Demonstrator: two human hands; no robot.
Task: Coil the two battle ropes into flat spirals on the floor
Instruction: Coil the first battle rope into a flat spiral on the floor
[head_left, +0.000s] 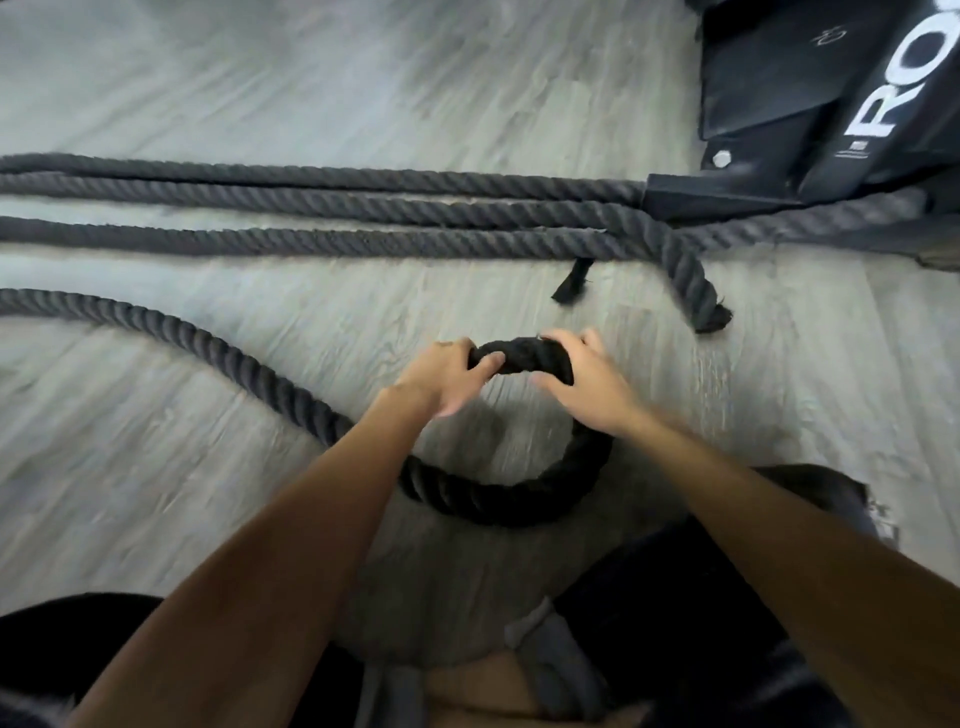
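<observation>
Grey wood floor. My L hand & R hand grip rope end, bending 1st ring. Next: wrap more round, flat.

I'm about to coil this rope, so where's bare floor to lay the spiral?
Widest bare floor is lower left, below the held rope. A narrower strip lies between it and the straight strands. Right of your right hand is bare too. Crowded upper right: a rope end and the rig base.
</observation>
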